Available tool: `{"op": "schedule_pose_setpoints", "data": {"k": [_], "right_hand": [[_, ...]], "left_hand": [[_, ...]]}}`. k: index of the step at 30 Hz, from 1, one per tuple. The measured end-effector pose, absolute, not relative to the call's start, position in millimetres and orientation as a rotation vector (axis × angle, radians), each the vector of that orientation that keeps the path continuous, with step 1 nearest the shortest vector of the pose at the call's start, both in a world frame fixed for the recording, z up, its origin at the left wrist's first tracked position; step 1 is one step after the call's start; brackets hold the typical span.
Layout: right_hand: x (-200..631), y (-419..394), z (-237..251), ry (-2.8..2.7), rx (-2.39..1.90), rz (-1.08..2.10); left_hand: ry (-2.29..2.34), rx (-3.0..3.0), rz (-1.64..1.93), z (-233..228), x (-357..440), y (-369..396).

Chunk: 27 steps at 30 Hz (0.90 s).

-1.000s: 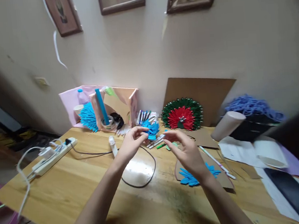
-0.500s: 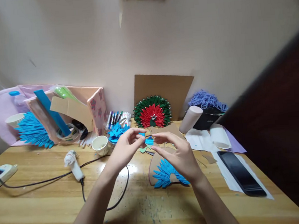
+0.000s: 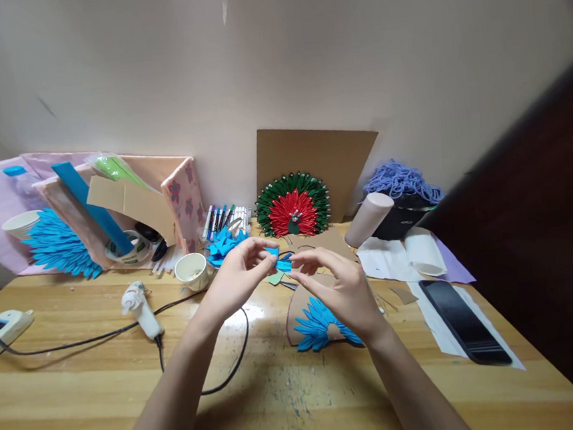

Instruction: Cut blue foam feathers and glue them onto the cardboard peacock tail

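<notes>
Between my two hands is a small piece of blue paper (image 3: 284, 266), looking folded. My left hand (image 3: 241, 269) pinches its left end, where a blue flap stands up by the fingertips. The fingers and thumb of my right hand (image 3: 338, 291) close on its right end. Below them on the table lies a rounded cardboard piece (image 3: 295, 314) with a fan of blue petals (image 3: 316, 325) on it, partly covered by my right hand. A heap of blue paper pieces (image 3: 225, 246) sits just beyond my left hand.
A hot glue gun (image 3: 142, 311) with a black cord lies left, near a paper cup (image 3: 191, 271). Behind are marker pens (image 3: 224, 220) and a red-and-green peacock (image 3: 293, 204) before upright cardboard (image 3: 316, 159). At right are a black phone (image 3: 463, 320) and a pale cylinder (image 3: 370, 218).
The camera view has tilted slightly down, so the scene sits a little higher. Both hands keep hold of the blue paper, their fingers shifting only slightly.
</notes>
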State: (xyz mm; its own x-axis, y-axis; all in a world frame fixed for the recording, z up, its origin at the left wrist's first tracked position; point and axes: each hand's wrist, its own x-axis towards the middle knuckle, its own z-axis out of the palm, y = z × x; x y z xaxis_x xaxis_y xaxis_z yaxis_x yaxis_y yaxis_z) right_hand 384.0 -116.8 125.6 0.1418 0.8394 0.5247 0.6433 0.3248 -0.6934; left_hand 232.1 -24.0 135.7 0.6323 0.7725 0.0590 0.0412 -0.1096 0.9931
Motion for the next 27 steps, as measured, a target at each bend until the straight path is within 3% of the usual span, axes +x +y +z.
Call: {"op": "schedule_pose_setpoints", "data": {"k": [27], "right_hand": [[384.4,-116.6,125.1,-1.643,-1.431,0.157]], "left_hand": [[0.665,1.550,0.696,135.7,234.9,-24.6]]}}
